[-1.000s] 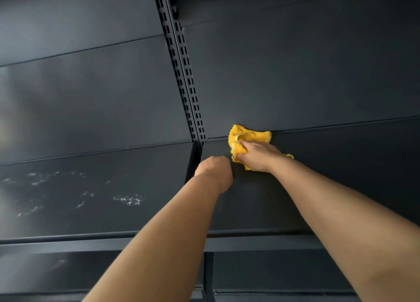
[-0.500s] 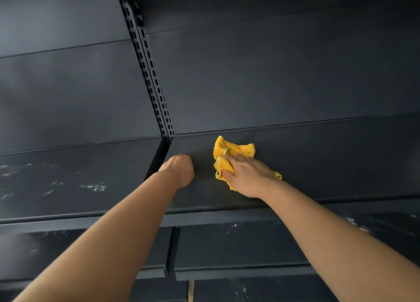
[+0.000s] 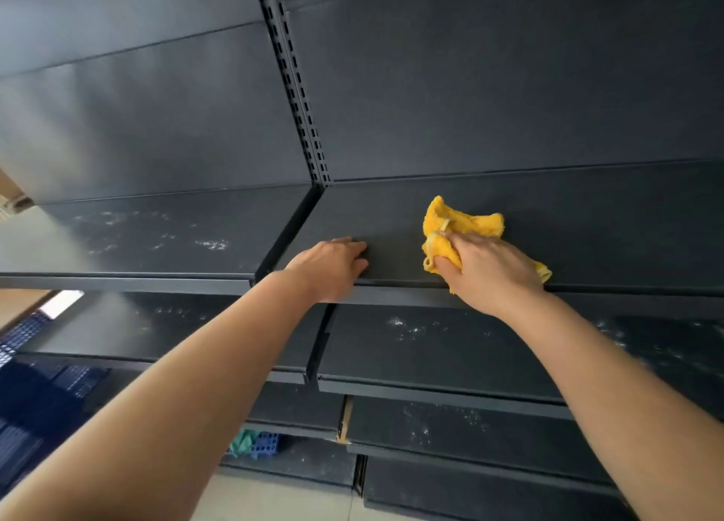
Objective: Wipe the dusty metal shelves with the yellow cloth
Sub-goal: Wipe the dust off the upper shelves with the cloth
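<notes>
The crumpled yellow cloth [image 3: 464, 223] lies on the dark metal top shelf [image 3: 611, 223], right of the slotted upright. My right hand [image 3: 491, 272] grips the cloth's near part, thumb curled round its edge, pressing it onto the shelf close to the front lip. My left hand [image 3: 331, 264] rests on the same shelf near its left end, fingers laid flat and thumb at the front edge, holding nothing. The neighbouring left shelf [image 3: 156, 238] carries pale dust marks.
A slotted upright post [image 3: 297, 89] divides the two shelf bays against the dark back panel. Lower shelves [image 3: 431, 348] step out below, speckled with dust. Blue crates [image 3: 35, 383] stand at the lower left. A green rag and a blue rack [image 3: 258, 444] sit near the floor.
My right hand has dragged the cloth from the back corner towards the shelf's front edge. My left hand has gone from a fist to lying flat on the shelf. The view has tilted down.
</notes>
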